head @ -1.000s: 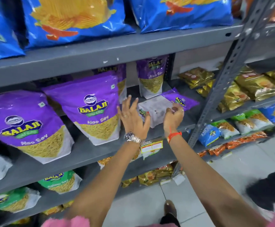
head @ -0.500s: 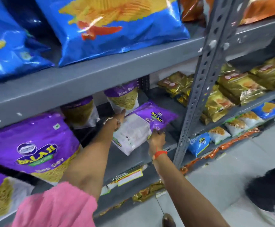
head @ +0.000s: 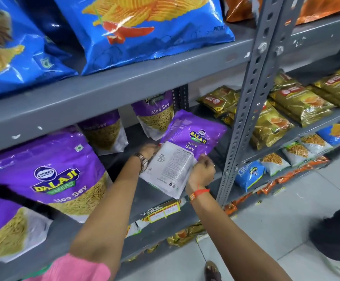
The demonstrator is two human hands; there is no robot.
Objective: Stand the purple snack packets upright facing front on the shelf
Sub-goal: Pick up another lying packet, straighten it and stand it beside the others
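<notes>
A pink sleeve [head: 73, 268] shows at the bottom edge, on the left arm. The right hand [head: 202, 172] pinches the right edge of a purple packet [head: 185, 151], fingers curled around it. The left hand [head: 147, 152], with a watch [head: 142, 160] at the wrist, reaches behind the packet's left edge; its fingers are hidden, so their grip cannot be told. The packet lies tilted over the grey shelf [head: 159, 191], its printed back face showing, white end toward the person and purple end toward the rear. A yellow price tag [head: 164, 210] sits on the shelf's front lip just below. To the left, a large purple bag [head: 49, 173] stands facing front. Farther back, two more purple packets [head: 104, 132] [head: 157, 116] stand upright against the rear. Blue chip bags [head: 144, 29] rest on the shelf above, and gold packets [head: 298, 100] fill the next bay to the right.
</notes>
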